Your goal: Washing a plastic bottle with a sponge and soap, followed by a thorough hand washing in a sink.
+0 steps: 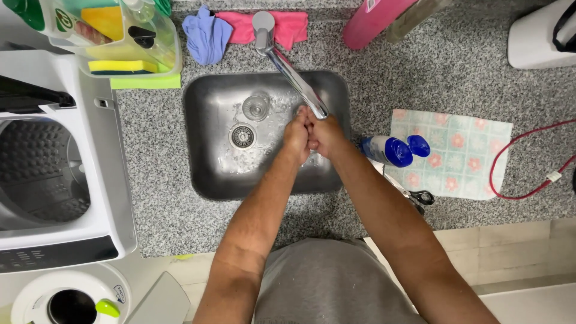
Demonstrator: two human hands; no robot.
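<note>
Hands pressed together under the faucet (292,71) spout, over the right half of the steel sink (204,150). Left hand (297,135) and right hand (327,137) are closed against each other, fingers curled, touching; nothing visible held between them, though the inner palms are hidden. Water wets the basin floor around them. Clear drinking glass (257,107) stands in the sink just above the drain (242,136), left of the hands. Speckled granite surface (156,180) surrounds the basin. Blue cloth (206,37) and pink cloth (288,25) lie behind the faucet base. Spray bottle (390,150) with blue cap lies on its side right of the sink, touching a floral cloth (462,156). Scissors (414,195) near it. Sponge caddy (120,36) far left.
</note>
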